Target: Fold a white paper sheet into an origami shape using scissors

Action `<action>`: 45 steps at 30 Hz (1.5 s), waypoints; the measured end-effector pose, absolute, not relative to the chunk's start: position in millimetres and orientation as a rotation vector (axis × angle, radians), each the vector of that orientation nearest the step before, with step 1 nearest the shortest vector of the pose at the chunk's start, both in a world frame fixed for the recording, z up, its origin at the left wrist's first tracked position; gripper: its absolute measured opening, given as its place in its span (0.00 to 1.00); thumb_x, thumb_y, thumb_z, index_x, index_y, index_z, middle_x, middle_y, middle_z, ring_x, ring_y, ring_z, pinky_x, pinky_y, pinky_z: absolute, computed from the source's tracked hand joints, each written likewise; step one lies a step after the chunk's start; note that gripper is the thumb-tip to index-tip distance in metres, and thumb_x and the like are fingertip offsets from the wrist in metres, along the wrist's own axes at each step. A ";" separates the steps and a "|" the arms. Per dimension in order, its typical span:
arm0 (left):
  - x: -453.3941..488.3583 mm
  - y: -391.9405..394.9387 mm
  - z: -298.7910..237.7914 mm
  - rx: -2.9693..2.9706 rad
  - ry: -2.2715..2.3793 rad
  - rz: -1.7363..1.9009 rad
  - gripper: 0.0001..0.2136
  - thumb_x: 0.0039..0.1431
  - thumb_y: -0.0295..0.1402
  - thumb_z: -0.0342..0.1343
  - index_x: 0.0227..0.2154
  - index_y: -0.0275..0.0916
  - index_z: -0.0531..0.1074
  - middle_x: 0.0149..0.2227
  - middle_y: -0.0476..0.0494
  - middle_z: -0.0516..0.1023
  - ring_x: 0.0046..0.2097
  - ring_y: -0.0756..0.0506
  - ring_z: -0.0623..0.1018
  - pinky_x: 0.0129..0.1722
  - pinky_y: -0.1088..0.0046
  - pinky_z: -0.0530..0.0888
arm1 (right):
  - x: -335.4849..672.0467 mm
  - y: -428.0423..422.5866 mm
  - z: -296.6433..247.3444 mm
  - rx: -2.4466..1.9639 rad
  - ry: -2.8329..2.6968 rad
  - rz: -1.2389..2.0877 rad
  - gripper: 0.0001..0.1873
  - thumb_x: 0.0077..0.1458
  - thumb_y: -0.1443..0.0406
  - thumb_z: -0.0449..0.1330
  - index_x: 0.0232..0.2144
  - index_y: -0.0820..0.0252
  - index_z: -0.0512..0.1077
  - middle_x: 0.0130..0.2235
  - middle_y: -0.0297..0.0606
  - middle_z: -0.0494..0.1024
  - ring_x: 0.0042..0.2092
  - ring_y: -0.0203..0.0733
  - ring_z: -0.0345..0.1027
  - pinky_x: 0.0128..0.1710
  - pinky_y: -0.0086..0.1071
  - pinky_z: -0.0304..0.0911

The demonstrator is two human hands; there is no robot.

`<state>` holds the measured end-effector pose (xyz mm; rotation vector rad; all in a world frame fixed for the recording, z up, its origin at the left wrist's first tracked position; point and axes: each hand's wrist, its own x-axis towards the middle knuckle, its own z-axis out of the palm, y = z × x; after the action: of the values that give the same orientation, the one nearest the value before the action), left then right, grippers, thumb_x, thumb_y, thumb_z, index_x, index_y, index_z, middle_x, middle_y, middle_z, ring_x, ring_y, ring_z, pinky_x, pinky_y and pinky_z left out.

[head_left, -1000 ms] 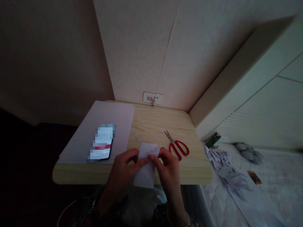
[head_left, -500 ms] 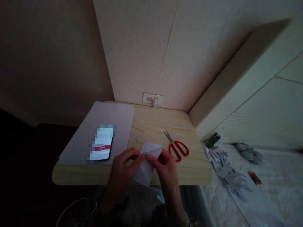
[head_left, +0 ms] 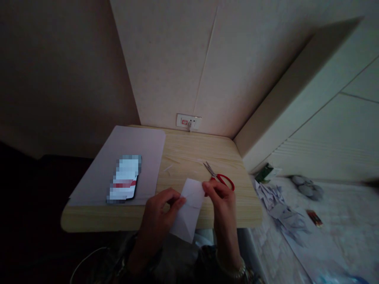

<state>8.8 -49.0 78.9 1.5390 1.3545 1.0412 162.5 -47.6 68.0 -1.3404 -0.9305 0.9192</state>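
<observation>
A small white piece of paper (head_left: 189, 209) with crease lines is held tilted over the front edge of the table. My left hand (head_left: 162, 209) pinches its left edge between thumb and fingers. At the upper right corner, the closed thumb and fingertips of my right hand (head_left: 222, 199) grip the paper's edge. Just beyond that hand lie scissors (head_left: 226, 179) with red handles, blades pointing away; part of one handle is hidden by the fingers. To the left, a phone (head_left: 126, 179) with a lit screen rests on larger white sheets (head_left: 139, 140).
Thin paper slivers (head_left: 167, 168) lie on the wooden table (head_left: 207, 146). A wall socket (head_left: 188, 122) with a plug sits behind it. On the bed (head_left: 340, 197) at right are a heap of folded paper pieces (head_left: 280, 207), a grey object (head_left: 306, 187) and a green box (head_left: 264, 172).
My right hand has moved from the paper's middle out to its upper right corner. The paper now shows flatter and wider. The whole view has shifted slightly.
</observation>
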 end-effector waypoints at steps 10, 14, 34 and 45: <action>3.1 -38.1 63.1 1.055 1.368 1.155 0.08 0.46 0.37 0.61 0.22 0.38 0.75 0.23 0.49 0.79 0.28 0.46 0.77 0.28 0.75 0.72 | 157.2 -47.2 66.7 -1.247 -1.113 1.212 0.08 0.46 0.61 0.64 0.21 0.59 0.75 0.23 0.32 0.76 0.27 0.38 0.68 0.30 0.31 0.63; 5.2 -37.6 65.5 1.001 1.311 1.195 0.09 0.41 0.35 0.63 0.28 0.38 0.75 0.20 0.52 0.77 0.27 0.46 0.78 0.27 0.75 0.74 | 155.7 -46.2 66.3 -1.262 -1.026 1.098 0.10 0.47 0.62 0.63 0.18 0.59 0.71 0.21 0.30 0.73 0.26 0.37 0.66 0.29 0.30 0.62; 0.1 -35.5 71.2 0.773 1.267 1.252 0.16 0.42 0.38 0.67 0.33 0.36 0.72 0.23 0.49 0.82 0.25 0.47 0.80 0.28 0.76 0.75 | 172.3 -64.5 70.1 -1.158 -1.836 0.583 0.22 0.58 0.72 0.57 0.51 0.43 0.67 0.61 0.35 0.58 0.62 0.46 0.53 0.56 0.41 0.60; 0.5 -35.9 70.0 0.740 1.201 1.271 0.13 0.45 0.34 0.66 0.34 0.37 0.74 0.25 0.52 0.82 0.27 0.50 0.80 0.27 0.79 0.77 | 167.3 -61.5 65.4 -1.196 -1.861 0.542 0.21 0.55 0.74 0.56 0.47 0.46 0.69 0.61 0.36 0.57 0.61 0.48 0.53 0.55 0.44 0.61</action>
<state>0.5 -35.9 70.0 0.7402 1.2010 1.2711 167.3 -61.5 65.4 -1.1961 -1.8610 0.5418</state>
